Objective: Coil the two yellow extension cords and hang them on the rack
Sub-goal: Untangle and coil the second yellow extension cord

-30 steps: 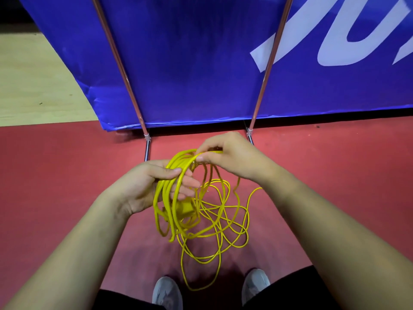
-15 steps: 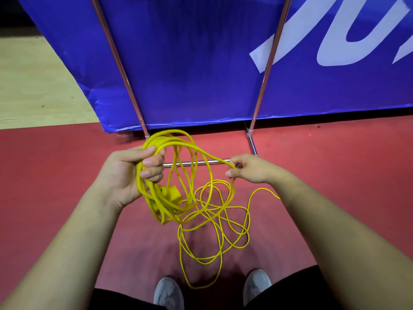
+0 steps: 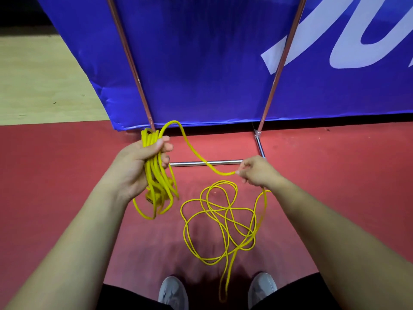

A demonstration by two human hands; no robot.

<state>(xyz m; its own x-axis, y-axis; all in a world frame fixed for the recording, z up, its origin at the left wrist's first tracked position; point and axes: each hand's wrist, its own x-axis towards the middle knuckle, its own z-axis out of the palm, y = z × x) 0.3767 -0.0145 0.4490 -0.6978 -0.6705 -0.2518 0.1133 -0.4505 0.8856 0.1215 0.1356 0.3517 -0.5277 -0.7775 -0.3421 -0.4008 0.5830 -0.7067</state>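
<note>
Before bar [image 3: 228, 162] | left hand [image 3: 134, 166] clenches coil [image 3: 157, 182] | right hand [image 3: 257, 173] pinches cord [image 3: 194, 153] | risk: loose loops [image 3: 223, 220] below bar may knot when pulled

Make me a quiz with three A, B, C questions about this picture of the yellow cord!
1. Where do the loose loops of the yellow extension cord lie?
A. on the red floor
B. on a chair
C. in a box

2. What colour is the banner behind the rack?
A. green
B. blue
C. black

3. What is the left hand doing?
A. lying flat on the floor
B. holding a shoe
C. gripping a bundle of coiled loops

Answers:
1 A, they spread on the floor beyond the shoes.
2 B, it is blue with white lettering.
3 C, its fingers curl round the bundle.
</note>
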